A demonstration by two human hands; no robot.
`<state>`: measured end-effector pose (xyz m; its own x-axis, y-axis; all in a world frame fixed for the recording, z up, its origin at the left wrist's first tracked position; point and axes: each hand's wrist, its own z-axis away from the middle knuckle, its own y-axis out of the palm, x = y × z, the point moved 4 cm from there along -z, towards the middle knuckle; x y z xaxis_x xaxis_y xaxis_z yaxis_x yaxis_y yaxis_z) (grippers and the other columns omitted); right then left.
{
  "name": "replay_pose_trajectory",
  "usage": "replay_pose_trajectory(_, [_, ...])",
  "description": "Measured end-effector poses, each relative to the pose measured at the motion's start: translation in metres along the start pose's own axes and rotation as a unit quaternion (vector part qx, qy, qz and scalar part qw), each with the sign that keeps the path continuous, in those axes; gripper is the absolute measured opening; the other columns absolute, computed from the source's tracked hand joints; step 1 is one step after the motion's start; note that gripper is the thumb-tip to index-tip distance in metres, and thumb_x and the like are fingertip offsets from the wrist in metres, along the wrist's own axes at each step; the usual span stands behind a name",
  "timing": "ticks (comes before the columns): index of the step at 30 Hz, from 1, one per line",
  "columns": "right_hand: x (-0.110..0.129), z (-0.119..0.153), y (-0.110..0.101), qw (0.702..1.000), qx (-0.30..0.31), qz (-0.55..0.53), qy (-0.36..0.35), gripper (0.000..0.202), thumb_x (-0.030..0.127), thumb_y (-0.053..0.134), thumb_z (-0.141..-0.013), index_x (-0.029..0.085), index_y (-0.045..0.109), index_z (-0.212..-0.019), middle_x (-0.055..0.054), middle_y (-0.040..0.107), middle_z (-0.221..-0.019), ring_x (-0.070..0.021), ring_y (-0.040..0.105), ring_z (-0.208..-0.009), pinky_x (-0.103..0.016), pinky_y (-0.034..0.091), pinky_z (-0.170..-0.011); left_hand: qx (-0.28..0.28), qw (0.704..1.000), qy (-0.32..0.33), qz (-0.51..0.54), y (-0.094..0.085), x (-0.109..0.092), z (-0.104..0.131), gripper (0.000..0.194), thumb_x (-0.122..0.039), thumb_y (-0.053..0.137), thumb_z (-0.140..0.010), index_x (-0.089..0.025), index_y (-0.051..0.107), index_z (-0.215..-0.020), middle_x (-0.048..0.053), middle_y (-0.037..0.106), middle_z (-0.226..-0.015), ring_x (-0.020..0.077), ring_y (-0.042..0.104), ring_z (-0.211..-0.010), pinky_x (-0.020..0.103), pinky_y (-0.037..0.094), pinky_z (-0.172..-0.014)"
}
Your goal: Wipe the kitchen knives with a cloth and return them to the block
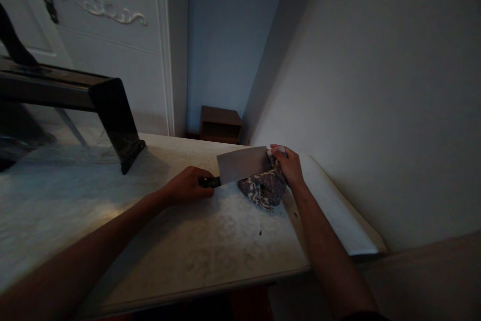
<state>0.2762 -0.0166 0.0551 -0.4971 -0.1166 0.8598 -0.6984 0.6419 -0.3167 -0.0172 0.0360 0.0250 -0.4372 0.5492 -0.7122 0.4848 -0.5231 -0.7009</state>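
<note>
My left hand (191, 186) is closed around the dark handle of a cleaver (242, 163), whose broad blade points to the right with its flat side facing me. At the blade's far end, a dark patterned cloth (265, 188) lies bunched on the table, partly below the blade. My right hand (289, 163) grips the upper part of this cloth close to the blade's tip. A small pale patch shows by its fingertips; I cannot tell what it is.
The pale table (218, 246) has small dark crumbs near the cloth. A black-framed stand (112, 115) with clear plastic is at the left. A white raised board (334, 206) runs along the right wall. Beyond the table are a brown box-like cabinet (221, 118) and a white door (112, 55).
</note>
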Motion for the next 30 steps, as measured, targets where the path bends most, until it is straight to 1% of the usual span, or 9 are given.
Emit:
replay_pose_trajectory(5, [-0.008,-0.002,0.001,1.000,0.011,0.005,0.020,0.035,0.042,0.062,-0.071,0.016,0.073,-0.092,-0.003,0.070,-0.081,-0.0182,0.058,-0.076,-0.030,0.043,-0.075,-0.028,0.999,-0.038,0.018,0.000,0.002,0.000,0.025,-0.033,0.055,-0.067,-0.016,0.070,-0.080,0.002,0.065,-0.071,0.0163,0.056,-0.064,0.025,0.039,-0.057])
replay_pose_trajectory(9, [-0.017,-0.003,0.005,0.999,0.020,0.005,0.041,0.032,0.042,0.061,-0.069,0.017,0.073,-0.086,-0.002,0.070,-0.080,-0.0183,0.059,-0.075,-0.031,0.043,-0.076,-0.051,0.997,-0.049,0.006,0.000,0.002,0.000,0.025,-0.033,0.054,-0.068,-0.016,0.069,-0.079,0.002,0.065,-0.069,0.0168,0.057,-0.064,0.025,0.039,-0.058])
replay_pose_trajectory(14, [-0.023,-0.001,0.014,0.997,0.050,-0.002,0.053,0.031,0.045,0.061,-0.071,0.017,0.072,-0.080,-0.002,0.069,-0.076,-0.0180,0.059,-0.073,-0.030,0.043,-0.072,-0.110,0.993,-0.049,-0.016,-0.002,0.004,-0.001,0.025,-0.034,0.053,-0.071,-0.015,0.067,-0.079,0.003,0.064,-0.071,0.0176,0.058,-0.067,0.026,0.039,-0.061])
replay_pose_trajectory(17, [-0.022,0.000,0.012,0.999,0.009,-0.005,0.047,0.030,0.046,0.060,-0.072,0.017,0.069,-0.074,-0.001,0.065,-0.070,-0.0165,0.055,-0.067,-0.028,0.041,-0.065,-0.125,0.991,-0.049,-0.022,-0.003,0.005,0.000,0.027,-0.035,0.052,-0.073,-0.015,0.067,-0.083,0.004,0.066,-0.076,0.0186,0.059,-0.071,0.027,0.039,-0.064])
replay_pose_trajectory(20, [-0.019,0.003,0.006,0.996,-0.077,-0.033,0.037,0.032,0.049,0.060,-0.072,0.018,0.061,-0.069,0.001,0.058,-0.063,-0.0144,0.049,-0.062,-0.027,0.039,-0.061,-0.118,0.991,-0.045,-0.035,-0.001,0.004,0.000,0.028,-0.034,0.052,-0.073,-0.015,0.068,-0.086,0.005,0.066,-0.078,0.0189,0.059,-0.072,0.027,0.039,-0.065])
replay_pose_trajectory(22, [-0.016,0.005,0.003,0.988,-0.137,-0.060,0.037,0.033,0.051,0.060,-0.072,0.019,0.056,-0.068,0.003,0.053,-0.062,-0.0132,0.046,-0.061,-0.026,0.039,-0.060,-0.109,0.992,-0.049,-0.047,0.000,0.003,0.000,0.026,-0.033,0.053,-0.073,-0.015,0.068,-0.084,0.005,0.066,-0.077,0.0187,0.059,-0.070,0.027,0.038,-0.063])
replay_pose_trajectory(24, [-0.011,0.010,0.002,0.979,-0.180,-0.081,0.038,0.035,0.053,0.059,-0.072,0.019,0.053,-0.069,0.004,0.050,-0.062,-0.0124,0.045,-0.061,-0.026,0.039,-0.059,-0.104,0.992,-0.046,-0.061,0.003,0.000,0.000,0.023,-0.033,0.053,-0.073,-0.016,0.067,-0.082,0.005,0.066,-0.076,0.0184,0.059,-0.069,0.027,0.037,-0.062])
replay_pose_trajectory(27, [0.000,0.019,0.008,0.971,-0.211,-0.111,0.028,0.035,0.053,0.058,-0.075,0.018,0.054,-0.073,0.003,0.051,-0.066,-0.0126,0.047,-0.063,-0.026,0.040,-0.062,-0.106,0.990,-0.047,-0.086,0.008,-0.004,0.002,0.022,-0.032,0.052,-0.074,-0.017,0.066,-0.082,0.006,0.066,-0.076,0.0186,0.058,-0.068,0.028,0.036,-0.061])
replay_pose_trajectory(30, [0.016,0.030,0.019,0.969,-0.206,-0.135,0.006,0.034,0.051,0.058,-0.078,0.017,0.057,-0.078,0.002,0.055,-0.072,-0.0133,0.050,-0.068,-0.026,0.042,-0.066,-0.104,0.987,-0.046,-0.116,0.015,-0.010,0.003,0.025,-0.035,0.051,-0.078,-0.017,0.066,-0.086,0.009,0.067,-0.077,0.0211,0.060,-0.070,0.029,0.036,-0.062])
